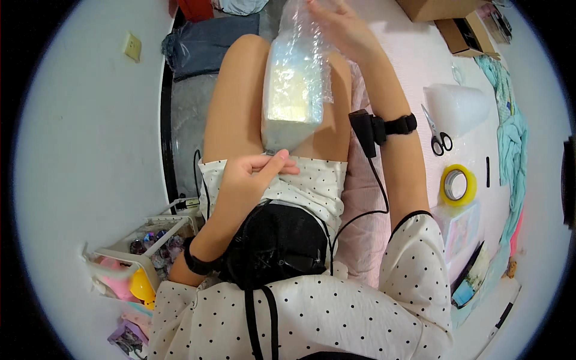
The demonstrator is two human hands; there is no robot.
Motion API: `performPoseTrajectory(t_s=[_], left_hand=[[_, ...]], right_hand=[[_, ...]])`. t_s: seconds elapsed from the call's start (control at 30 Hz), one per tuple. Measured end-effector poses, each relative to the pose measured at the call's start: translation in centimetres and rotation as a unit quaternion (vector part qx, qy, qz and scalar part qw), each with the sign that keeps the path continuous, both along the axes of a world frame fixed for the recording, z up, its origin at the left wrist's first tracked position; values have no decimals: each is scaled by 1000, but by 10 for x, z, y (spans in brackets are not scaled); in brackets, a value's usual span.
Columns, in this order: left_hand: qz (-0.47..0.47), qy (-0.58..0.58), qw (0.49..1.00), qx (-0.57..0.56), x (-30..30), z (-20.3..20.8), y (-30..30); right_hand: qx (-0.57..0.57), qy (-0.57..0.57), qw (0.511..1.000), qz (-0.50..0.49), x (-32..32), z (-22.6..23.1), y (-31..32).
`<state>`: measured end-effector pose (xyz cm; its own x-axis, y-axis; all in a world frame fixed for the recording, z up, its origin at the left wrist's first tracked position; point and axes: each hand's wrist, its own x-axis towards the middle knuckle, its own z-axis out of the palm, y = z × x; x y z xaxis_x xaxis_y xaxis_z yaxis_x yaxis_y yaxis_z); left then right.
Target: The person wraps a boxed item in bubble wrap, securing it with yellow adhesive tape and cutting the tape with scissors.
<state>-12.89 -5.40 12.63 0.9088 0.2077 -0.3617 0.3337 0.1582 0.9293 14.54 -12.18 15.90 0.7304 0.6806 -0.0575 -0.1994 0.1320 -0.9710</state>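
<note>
beside the pale pink cloth (409, 49), the bubble-wrapped package (291, 102) sits between the person's thighs, its long axis running away from the body, near end facing the lap, far end tipping slightly right; the right hand (345, 30) has fingers on the film at the far end, whether pinching i can't tell, and the left hand (258, 171) half-curls by the near end, its grip unclear; wrapping seems in hand, so the next move likely calls for snugging the film, yellow tape (470, 185) and scissors (433, 131) lying off right
</note>
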Motion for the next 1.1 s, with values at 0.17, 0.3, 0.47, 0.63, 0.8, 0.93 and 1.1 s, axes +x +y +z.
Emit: performPoseTrajectory(t_s=[0.17, 0.3, 0.47, 0.63, 0.8, 0.93, 1.1], left_hand=[[-61, 41, 997, 10, -8, 15, 2], [-82, 86, 991, -60, -14, 13, 3], [-199, 73, 977, -13, -23, 16, 1], [-241, 78, 967, 11, -26, 15, 2], [-186, 94, 978, 4, -31, -4, 7], [-188, 103, 977, -18, -37, -6, 9], [-244, 95, 965, -36, -34, -2, 7]], right_hand=[[-47, -191, 977, 83, 14, -43, -4], [-74, -186, 975, 97, 17, -56, -14], [-46, -98, 983, 148, 18, -48, -17], [-30, -86, 985, 144, 19, -52, -14], [-24, -52, 995, 81, 25, -73, -9], [-32, -48, 996, 69, 21, -75, -5], [-4, -91, 996, 10, 12, -73, -9]])
